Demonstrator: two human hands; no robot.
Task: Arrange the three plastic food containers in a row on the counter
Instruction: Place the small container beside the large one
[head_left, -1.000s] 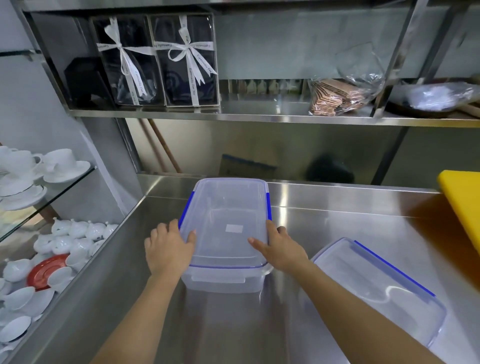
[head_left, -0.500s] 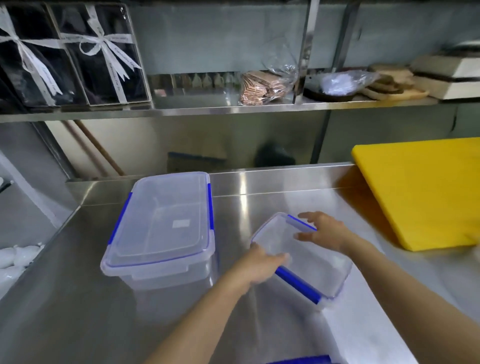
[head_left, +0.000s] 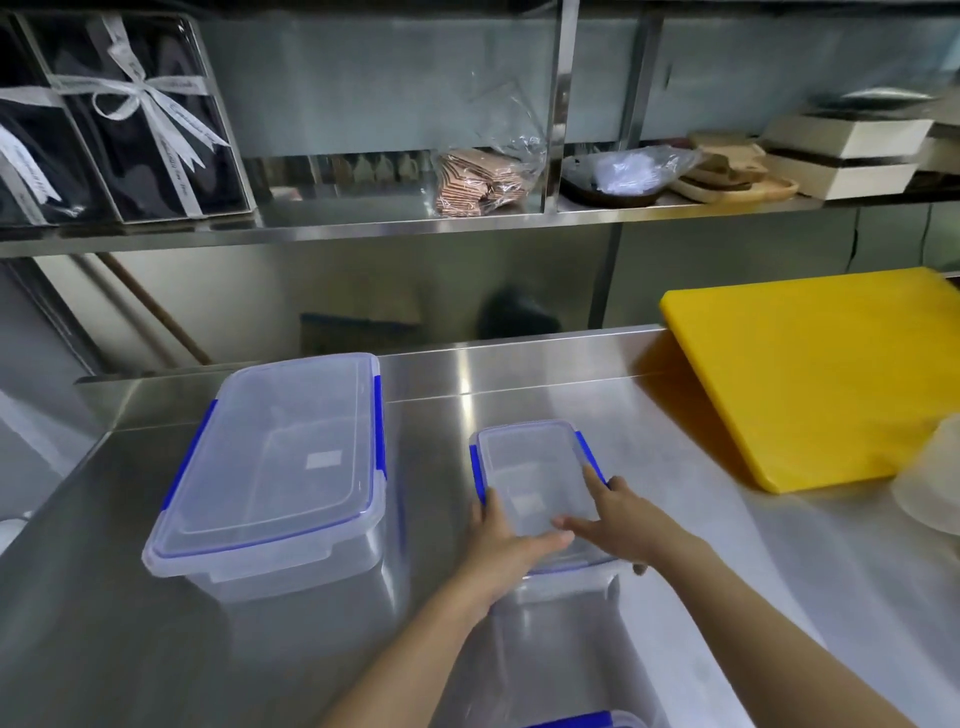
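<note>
Gripping the smaller clear rectangular container, both hands' fingers curl over its blue-clipped lid

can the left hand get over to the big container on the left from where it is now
Probably yes. The left hand grips the small container, and only bare counter shows between it and the big container. It would have to let go first.

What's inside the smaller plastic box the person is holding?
The small container looks empty: through its clear lid only a pale label patch shows. The left hand and right hand cover its near end, so that part stays unseen.
</note>
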